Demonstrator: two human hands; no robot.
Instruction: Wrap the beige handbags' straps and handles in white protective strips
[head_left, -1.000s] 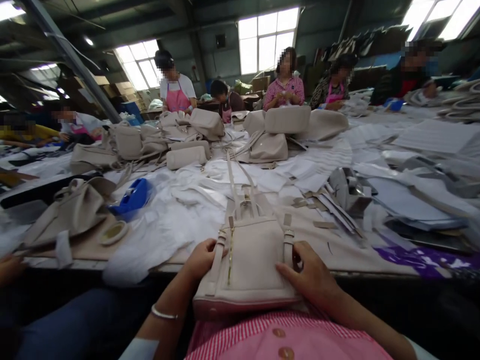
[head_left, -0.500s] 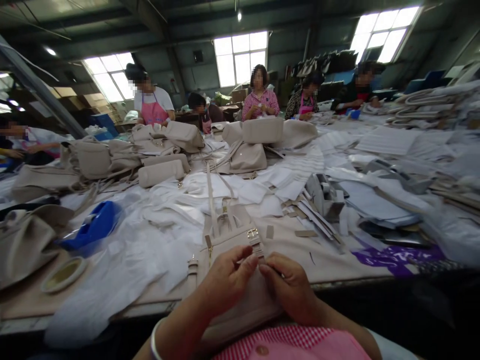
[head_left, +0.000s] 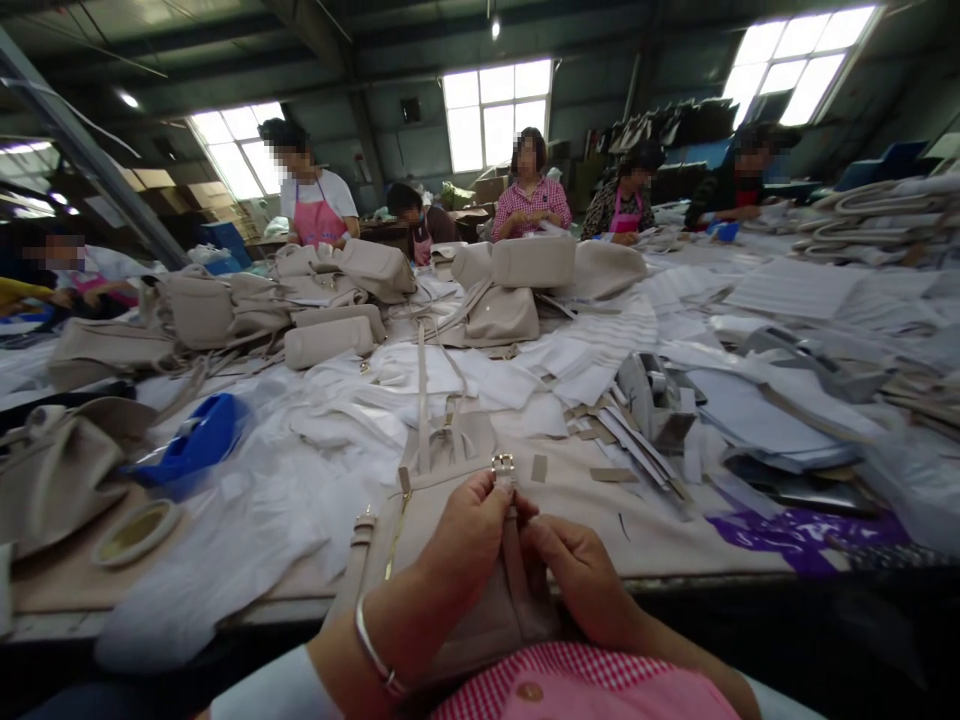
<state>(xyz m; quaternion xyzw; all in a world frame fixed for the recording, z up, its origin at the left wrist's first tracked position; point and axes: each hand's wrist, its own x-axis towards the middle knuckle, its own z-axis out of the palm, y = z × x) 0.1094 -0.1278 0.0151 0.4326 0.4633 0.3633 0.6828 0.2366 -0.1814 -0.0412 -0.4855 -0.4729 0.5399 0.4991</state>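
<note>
A beige handbag lies at the table's front edge, against the pink apron. On it is a strap with a metal buckle. My left hand, a bangle round its wrist, pinches the strap just below the buckle. Fingers curled, my right hand is closed at the right side of the same strap; its fingertips partly hide what they grip. A gold zip and a second buckled strap show on the bag's left. Its lower part is covered by my forearms.
White packing sheets spread over the table. At left are a blue tape dispenser and a tape roll; a grey dispenser stands at right. More beige bags are piled behind. Several co-workers sit or stand across the table.
My left hand has closed on the strap below the buckle, and the strap now stands up off the bag. The bag has shifted slightly toward me and left. The view has turned a little.
</note>
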